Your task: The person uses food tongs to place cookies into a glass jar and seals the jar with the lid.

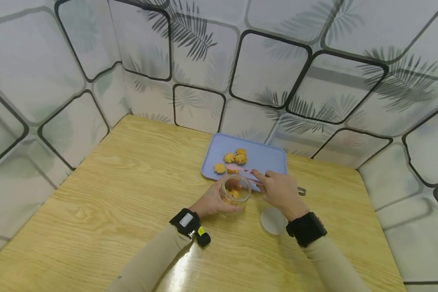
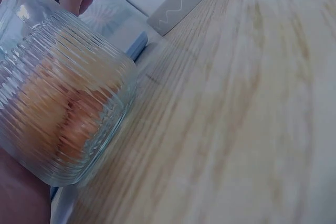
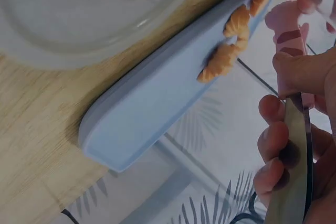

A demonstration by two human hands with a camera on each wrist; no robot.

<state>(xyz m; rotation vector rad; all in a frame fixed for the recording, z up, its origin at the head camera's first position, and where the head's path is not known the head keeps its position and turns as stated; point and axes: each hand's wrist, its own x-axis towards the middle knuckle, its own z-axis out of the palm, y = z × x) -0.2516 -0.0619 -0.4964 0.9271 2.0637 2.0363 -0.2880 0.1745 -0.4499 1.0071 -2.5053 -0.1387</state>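
Observation:
My left hand [image 1: 215, 199] grips a ribbed glass jar [image 2: 63, 93], which stands tilted in the left wrist view. Several golden cookies [image 1: 235, 193] lie inside it. In my right hand [image 1: 279, 190] are tongs with pink tips [image 3: 289, 30] and a metal handle [image 3: 294, 171]. The tips hover over the near side of a blue tray [image 1: 266, 156], close behind the jar's mouth. One cookie [image 1: 232, 171] is right by the tips; whether they pinch it I cannot tell. Several more cookies [image 1: 240, 157] lie on the tray's left half.
A round whitish lid [image 1: 273, 221] lies on the wooden table [image 1: 131, 182] below my right hand. Behind the tray rises a patterned curtain-like wall [image 1: 204, 105], which also closes in the left and right sides.

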